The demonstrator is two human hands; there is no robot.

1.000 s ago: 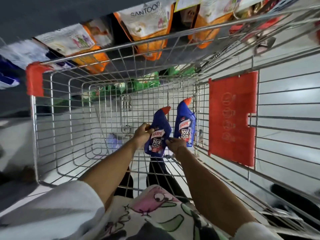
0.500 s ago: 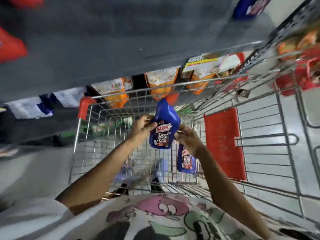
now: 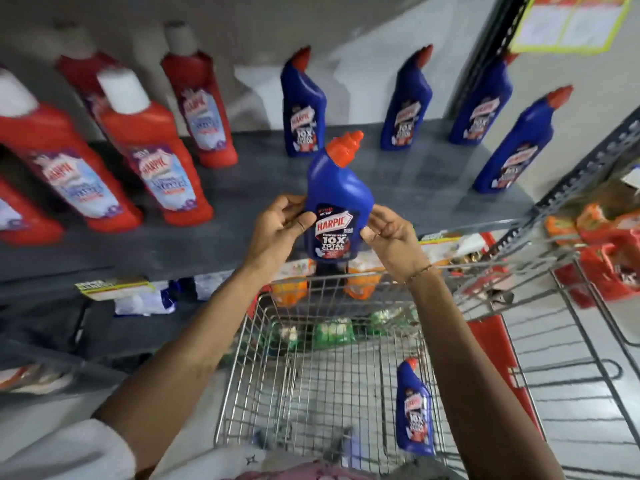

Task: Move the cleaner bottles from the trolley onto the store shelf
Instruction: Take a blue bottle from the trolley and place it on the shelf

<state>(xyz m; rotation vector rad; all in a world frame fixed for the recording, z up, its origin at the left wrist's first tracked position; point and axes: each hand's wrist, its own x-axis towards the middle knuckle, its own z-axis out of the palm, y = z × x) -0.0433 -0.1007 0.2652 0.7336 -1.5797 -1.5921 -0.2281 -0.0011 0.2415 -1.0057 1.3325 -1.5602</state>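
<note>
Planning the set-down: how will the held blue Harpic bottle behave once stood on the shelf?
The blue Harpic bottle looks like rigid plastic, so probably stiff in both hands. Tall, with an angled neck, it may tip if nudged. Its glossy surface could be slippery; the left hand and right hand grip its sides.

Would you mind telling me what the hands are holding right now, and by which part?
Both hands, left hand and right hand, hold one blue cleaner bottle upright by the sides of its lower, labelled body.
</note>
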